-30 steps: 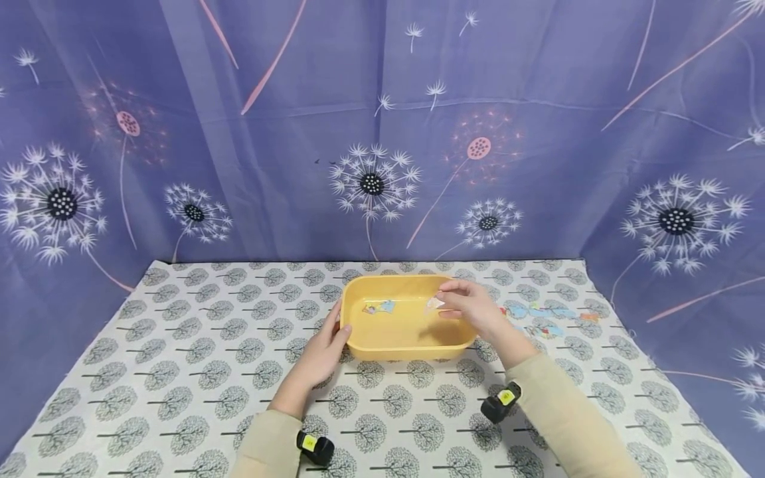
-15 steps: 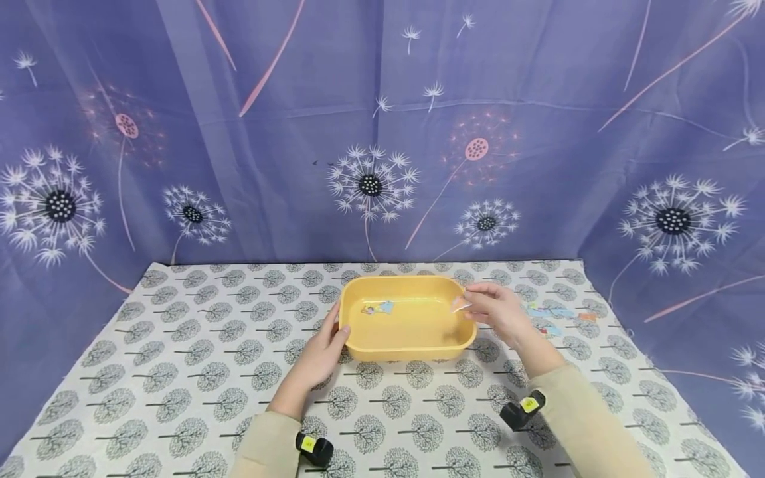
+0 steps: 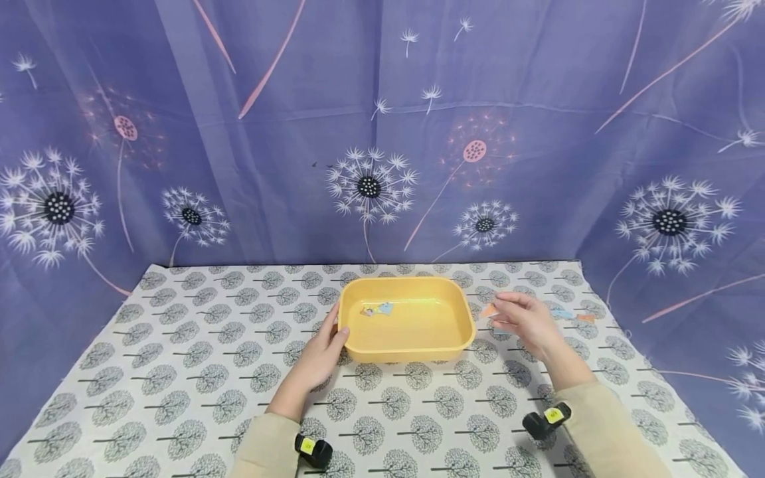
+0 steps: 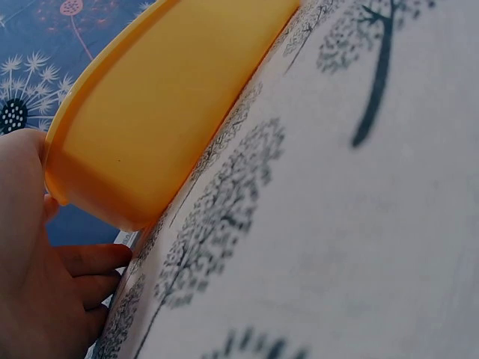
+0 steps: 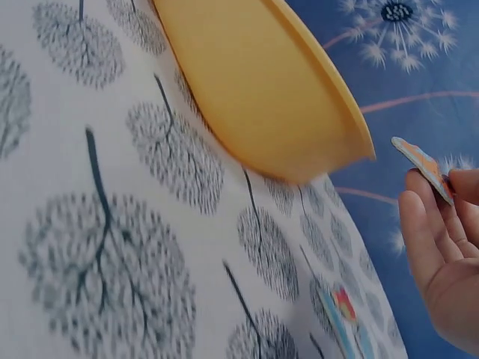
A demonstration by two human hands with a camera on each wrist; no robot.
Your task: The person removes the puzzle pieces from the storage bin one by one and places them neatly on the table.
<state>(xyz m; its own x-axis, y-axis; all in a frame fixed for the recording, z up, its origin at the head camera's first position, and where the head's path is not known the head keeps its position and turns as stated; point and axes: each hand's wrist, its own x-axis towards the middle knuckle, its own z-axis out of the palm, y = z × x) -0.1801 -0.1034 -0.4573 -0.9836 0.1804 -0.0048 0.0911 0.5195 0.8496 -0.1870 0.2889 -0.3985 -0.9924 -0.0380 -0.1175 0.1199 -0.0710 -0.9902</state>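
Note:
My left hand (image 3: 318, 354) holds the left end of a yellow plastic basin (image 3: 410, 355), its thumb at the rim; in the left wrist view the other fingers (image 4: 93, 288) lie low beside the basin's end. Inside the basin, toward its left, are small printed jigsaw pieces (image 3: 384, 309). Just right of the basin my right hand (image 3: 532, 325) pinches an orange jigsaw piece (image 3: 489, 311) between thumb and fingertips, raised off the cloth. The right wrist view shows that orange piece (image 5: 425, 166) nearly edge-on, with a pale cardboard edge.
More flat jigsaw pieces, blue (image 3: 562, 313) and orange (image 3: 586, 318), lie on the cloth right of the basin, partly behind my right hand. A tree-patterned cloth (image 3: 197, 392) covers the table. A purple dandelion curtain (image 3: 287, 166) hangs behind it.
My right hand has moved right, from over the basin to beyond its right rim, carrying the orange jigsaw piece. The left hand stays at the basin's left end.

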